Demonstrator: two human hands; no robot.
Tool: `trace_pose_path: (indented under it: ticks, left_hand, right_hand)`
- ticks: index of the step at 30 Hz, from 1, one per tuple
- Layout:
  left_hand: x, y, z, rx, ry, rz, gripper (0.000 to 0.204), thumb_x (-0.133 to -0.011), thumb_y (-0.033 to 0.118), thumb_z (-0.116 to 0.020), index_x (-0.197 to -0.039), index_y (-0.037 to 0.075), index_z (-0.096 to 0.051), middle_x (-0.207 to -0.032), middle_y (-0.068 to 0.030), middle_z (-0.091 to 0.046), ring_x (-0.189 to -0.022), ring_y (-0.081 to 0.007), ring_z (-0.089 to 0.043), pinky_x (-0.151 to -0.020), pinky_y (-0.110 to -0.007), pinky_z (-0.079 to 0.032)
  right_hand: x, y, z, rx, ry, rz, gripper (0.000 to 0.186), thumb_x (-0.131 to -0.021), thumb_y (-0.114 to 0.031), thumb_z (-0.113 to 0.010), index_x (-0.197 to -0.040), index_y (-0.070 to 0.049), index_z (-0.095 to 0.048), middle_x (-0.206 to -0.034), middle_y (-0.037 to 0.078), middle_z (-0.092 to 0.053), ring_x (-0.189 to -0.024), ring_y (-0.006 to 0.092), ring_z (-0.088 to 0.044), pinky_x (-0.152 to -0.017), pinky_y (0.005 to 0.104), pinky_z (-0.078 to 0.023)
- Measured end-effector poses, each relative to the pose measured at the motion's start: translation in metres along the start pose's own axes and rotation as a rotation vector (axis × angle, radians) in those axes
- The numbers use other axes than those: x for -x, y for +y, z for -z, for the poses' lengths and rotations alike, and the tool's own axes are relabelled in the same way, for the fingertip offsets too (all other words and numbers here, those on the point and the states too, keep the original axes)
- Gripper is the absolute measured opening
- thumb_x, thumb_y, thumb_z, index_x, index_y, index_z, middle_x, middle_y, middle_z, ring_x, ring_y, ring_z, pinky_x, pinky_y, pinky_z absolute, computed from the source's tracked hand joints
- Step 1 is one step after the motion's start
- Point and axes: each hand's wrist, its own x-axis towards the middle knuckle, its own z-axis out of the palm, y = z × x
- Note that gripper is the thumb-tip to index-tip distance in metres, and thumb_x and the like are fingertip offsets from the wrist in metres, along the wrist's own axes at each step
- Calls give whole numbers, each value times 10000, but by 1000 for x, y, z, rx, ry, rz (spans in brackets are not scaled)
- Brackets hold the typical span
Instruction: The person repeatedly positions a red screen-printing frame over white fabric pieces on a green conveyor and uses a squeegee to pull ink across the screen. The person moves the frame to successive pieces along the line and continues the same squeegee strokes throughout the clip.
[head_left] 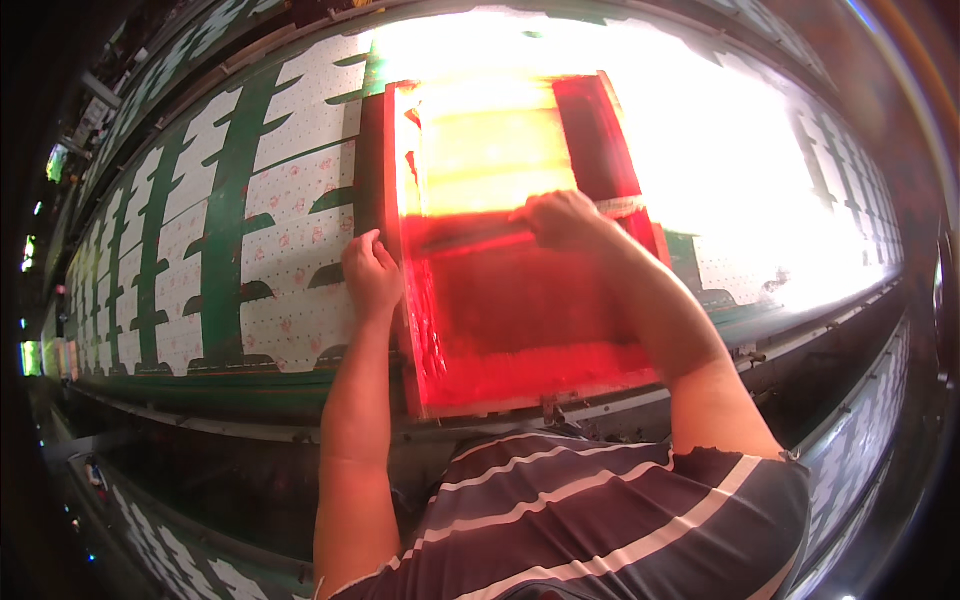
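A screen printing frame [415,375] with red rails lies on the long table in front of me. Wet red ink [530,300] covers its near part, while bright light washes out the far mesh. Across the middle of the screen runs a squeegee [470,240], blurred and partly hidden by my right hand [565,218], which is closed on it. At the frame's left rail is my left hand [372,275], its fingers bent together against the outer edge. How firmly it grips there is hard to see.
White dotted sheets [290,235] with faint red prints lie in rows on the green table [225,240], left of the frame. Strong glare hides much of the right side. A metal rail [590,408] runs along the near edge. More sheet-covered tables [850,470] stand behind and beside me.
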Motion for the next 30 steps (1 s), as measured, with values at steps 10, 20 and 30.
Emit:
trace_pose_path:
  ticks: [10,20,30]
  left_hand:
    - [13,64,69,585,149,142,191,-1051,219,-806,-1094,34,-786,-959,-103,-793,-850,-210,-734,-789,-392,-588]
    - [37,258,292,1302,-338,-711,116,-1020,45,-756,-1124,9,-791,-808,-72,-764,-658,-142,-677,-672,-326,-570]
    - [91,384,329,1133,-244,-1086,272,-751,-110,-762,-914,97,-693,-666,9,-559,-584,-172,-551,-688,-375,-599]
  right_hand:
    - [168,-118,-67,18,54,-25,366,-893,-216,-785,-1252,-273,-826,-1109,58,-783,-1079,295,-784,-910,469,-625]
    - [239,-157,-98,-55,253,-12,557,-851,-421,-847,-1353,-189,-776,-1318,112,-698,-1290,350,-632,-1110,518,-506]
    - [296,-97,-120,-173,529,418,505,-919,-411,-829,-1331,-126,-769,-1452,112,-655,-1414,355,-572,-1158,531,-469]
